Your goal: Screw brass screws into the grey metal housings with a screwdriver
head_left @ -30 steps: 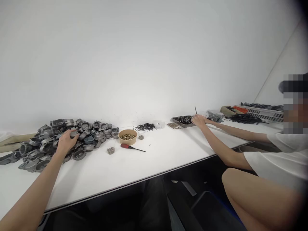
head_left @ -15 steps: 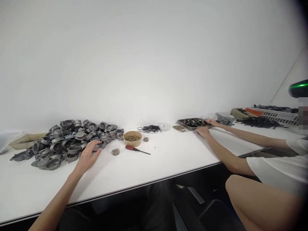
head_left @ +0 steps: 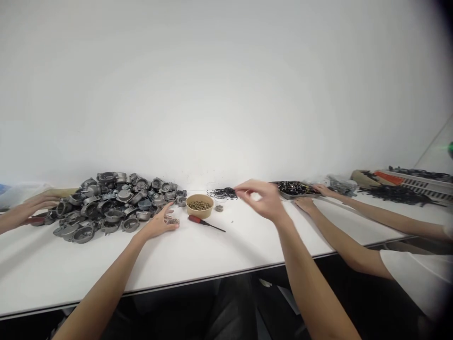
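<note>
Closer to the bowl (head_left: 197,213), my left hand (head_left: 157,225) had moved, fingers parted around small metal pieces (head_left: 173,221) probably best pinched lightly.

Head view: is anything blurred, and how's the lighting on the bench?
Head view: right hand blurred, left hand crisper; head view: white table evenly bright, with soft arm shadows; head view: pale wall brightest low in the middle, right-hand corners of the picture darkened.

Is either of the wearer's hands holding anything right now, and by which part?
Cannot be told: the left hand curves around small metal parts, contact unclear; the right hand is blurred, with no held thing visible.
</note>
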Motion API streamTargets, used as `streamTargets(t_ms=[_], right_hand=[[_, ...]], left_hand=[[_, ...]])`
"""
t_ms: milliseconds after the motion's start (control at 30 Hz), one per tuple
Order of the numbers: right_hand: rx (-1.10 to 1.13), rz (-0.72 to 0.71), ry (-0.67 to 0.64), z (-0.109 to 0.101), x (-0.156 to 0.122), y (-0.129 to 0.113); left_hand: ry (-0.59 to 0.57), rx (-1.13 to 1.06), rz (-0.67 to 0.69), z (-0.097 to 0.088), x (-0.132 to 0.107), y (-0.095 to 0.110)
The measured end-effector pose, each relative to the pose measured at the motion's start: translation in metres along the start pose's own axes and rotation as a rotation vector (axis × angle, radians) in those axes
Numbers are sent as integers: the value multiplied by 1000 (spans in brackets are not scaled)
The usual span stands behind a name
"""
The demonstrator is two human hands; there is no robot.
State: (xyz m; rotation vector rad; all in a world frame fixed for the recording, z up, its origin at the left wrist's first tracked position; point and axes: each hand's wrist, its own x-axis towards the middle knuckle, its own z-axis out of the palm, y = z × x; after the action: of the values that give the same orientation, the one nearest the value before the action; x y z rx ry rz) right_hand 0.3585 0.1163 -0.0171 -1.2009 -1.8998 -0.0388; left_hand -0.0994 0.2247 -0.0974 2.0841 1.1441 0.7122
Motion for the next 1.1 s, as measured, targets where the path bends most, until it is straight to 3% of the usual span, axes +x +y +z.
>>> streamTargets(t_ms=[100,167,333,533,800,900,967,1100], right_hand=[[40,273,-303,41,7,1],[29,352,-356,57,-2,14],[12,454,-369,75,-26,39],[14,467,-358,87,-24,38],[68,419,-341,85,-26,32],[108,392,-297,83,-22,19],[152,353,-215,81,-18,-1],[288,197,8,74,-14,-83]], left_hand=[[12,-26,-17,3,-4,-6],[16,-29,-35,2,-6,-7],[10,-12,-52,0,-5,-7],[18,5,-50,1,-8,-4],[13,-6,-51,-1,-11,3],[19,-16,-49,-1,-12,4],[27,-22,-53,0,-12,3],[38,-34,-56,1,-11,-1]])
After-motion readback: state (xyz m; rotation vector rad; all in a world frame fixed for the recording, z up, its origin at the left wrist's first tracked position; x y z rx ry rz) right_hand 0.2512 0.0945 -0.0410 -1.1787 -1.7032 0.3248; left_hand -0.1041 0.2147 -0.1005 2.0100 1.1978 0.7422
